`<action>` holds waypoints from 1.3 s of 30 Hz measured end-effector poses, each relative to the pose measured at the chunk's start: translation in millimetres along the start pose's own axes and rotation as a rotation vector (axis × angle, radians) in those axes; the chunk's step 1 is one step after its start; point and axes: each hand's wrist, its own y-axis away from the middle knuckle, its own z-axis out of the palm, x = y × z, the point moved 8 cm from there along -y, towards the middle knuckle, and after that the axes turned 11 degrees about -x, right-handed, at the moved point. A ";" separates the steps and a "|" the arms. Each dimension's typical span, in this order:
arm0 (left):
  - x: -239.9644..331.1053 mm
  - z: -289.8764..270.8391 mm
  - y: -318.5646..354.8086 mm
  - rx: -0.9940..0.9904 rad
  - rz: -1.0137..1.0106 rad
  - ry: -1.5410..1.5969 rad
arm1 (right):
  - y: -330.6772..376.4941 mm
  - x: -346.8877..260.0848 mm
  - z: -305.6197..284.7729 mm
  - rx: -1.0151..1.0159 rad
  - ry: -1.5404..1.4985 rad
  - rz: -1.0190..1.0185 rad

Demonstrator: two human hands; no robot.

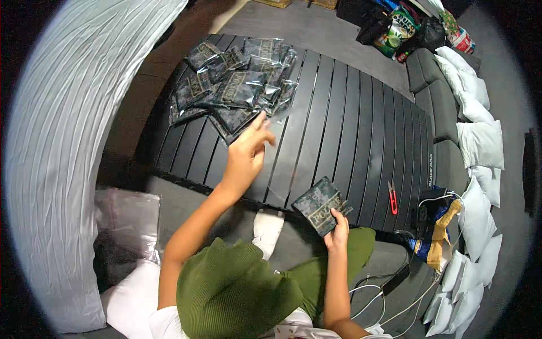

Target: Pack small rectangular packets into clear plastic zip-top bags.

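- Low black slatted table (339, 113) before me; a seated person works at its near edge, green ribbed clothing (231, 288) below, one white sock (267, 233) showing by the table's edge.
- Right hand (337, 230): closed on a flat camouflage-patterned square (322, 206), thumb on its upper face, gripped near the lower right corner. The square is held tilted at the table's near edge, pale lettering facing up.
- Left hand (248, 148): reaching out over the table, index finger stretched toward the pile, other fingers partly bent. Blurred; cannot tell whether it pinches anything.
- Pile of wrapped camouflage packets (240, 85): on the far left part of the table, overlapping at odd angles, glossy clear film catching the light. Left fingertips are at its near edge; contact unclear.
- Red-handled snips (393, 200): lying on the slats at the right, well apart from both hands, blades pointing away from the person.
- Clear plastic sleeves (129, 220): stacked to the person's left, below table level.
- Right side of the room: dark grey sofa (437, 99), pale cushions (480, 144) in a row beside it; white cables (370, 299) trail near the person's right arm.
- Far left: a pleated white curtain (68, 141).
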 end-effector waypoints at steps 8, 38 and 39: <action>-17.5 -7.9 -1.2 0.114 0.006 -0.181 | 7.5 0.0 -13.2 0.023 0.069 0.043; 16.1 72.3 57.0 -0.280 0.462 -0.495 | 27.2 -11.8 106.2 -0.373 -0.341 0.328; 17.3 74.8 59.8 -0.299 0.480 -0.508 | 28.2 -12.6 109.5 -0.374 -0.407 0.327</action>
